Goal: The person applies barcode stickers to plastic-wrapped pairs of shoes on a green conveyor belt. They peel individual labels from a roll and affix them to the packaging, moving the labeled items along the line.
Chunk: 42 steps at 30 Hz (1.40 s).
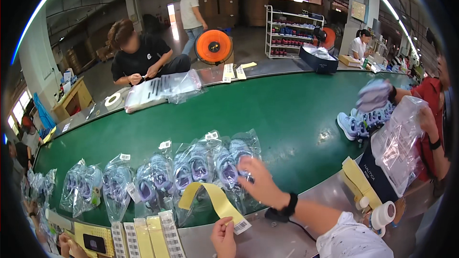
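Your right hand (260, 184), fingers spread, rests on the rightmost bagged shoe (239, 155) at frame centre, long axis running up-frame, while left hand (224, 238) below pinches a barcode label (242, 226).

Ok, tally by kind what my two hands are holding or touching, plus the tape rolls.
barcode sticker: 1, in left hand
yellow backing strip: 1
bagged shoe: 1, under right hand
white tape rolls: 2
Total: 5
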Motion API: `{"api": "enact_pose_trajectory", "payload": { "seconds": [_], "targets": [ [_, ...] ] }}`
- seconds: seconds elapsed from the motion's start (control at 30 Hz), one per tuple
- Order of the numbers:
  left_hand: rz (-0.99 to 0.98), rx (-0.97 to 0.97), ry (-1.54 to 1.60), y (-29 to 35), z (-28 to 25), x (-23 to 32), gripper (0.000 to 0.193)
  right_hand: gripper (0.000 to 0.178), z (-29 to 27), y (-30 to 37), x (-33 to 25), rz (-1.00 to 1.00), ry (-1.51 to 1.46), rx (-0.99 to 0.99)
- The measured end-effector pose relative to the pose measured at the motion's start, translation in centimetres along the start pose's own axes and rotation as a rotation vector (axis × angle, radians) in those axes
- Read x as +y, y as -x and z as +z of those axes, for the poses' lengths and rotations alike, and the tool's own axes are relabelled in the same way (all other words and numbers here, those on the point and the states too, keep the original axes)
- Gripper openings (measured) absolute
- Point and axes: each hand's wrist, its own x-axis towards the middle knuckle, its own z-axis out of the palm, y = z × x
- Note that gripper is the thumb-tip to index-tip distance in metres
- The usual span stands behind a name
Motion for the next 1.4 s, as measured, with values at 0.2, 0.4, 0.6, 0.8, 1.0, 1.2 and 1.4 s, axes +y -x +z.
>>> {"api": "enact_pose_trajectory", "payload": {
  "seconds": [0.2, 0.4, 0.6, 0.8, 1.0, 1.2, 1.4],
  "targets": [
    [0.089, -0.113, 0.042, -0.1, 1.9, -0.1, 0.014, 0.026, -3.3, 8.1, -2.8, 0.487, -0.344, -0.593],
    [-0.017, -0.267, 0.059, 0.4, 2.2, -1.2, 0.023, 0.024, -3.0, 10.0, -3.0, 0.718, -0.544, -0.382],
    [0.000, -0.253, 0.038, 0.3, 2.7, -0.2, 0.023, 0.023, -4.2, 9.5, -2.8, 0.428, -0.321, -0.437],
    [-0.026, -0.239, 0.014, 0.6, 3.3, 0.3, 0.019, 0.015, -4.0, 8.9, -3.9, 0.343, -0.316, -0.178],
    [-0.046, -0.265, -0.069, 0.9, 3.6, 1.8, 0.017, 0.011, -4.1, 9.7, -1.8, 0.242, -0.292, -0.267],
    [0.084, -0.267, -0.130, 0.2, 3.7, -0.9, 0.015, 0.011, -4.4, 9.9, -1.1, 0.214, -0.249, -0.307],
    [0.078, -0.286, -0.151, -0.1, 3.5, -1.8, 0.014, 0.011, -5.0, 9.9, -1.1, 0.144, -0.198, -0.291]
  ]
}}
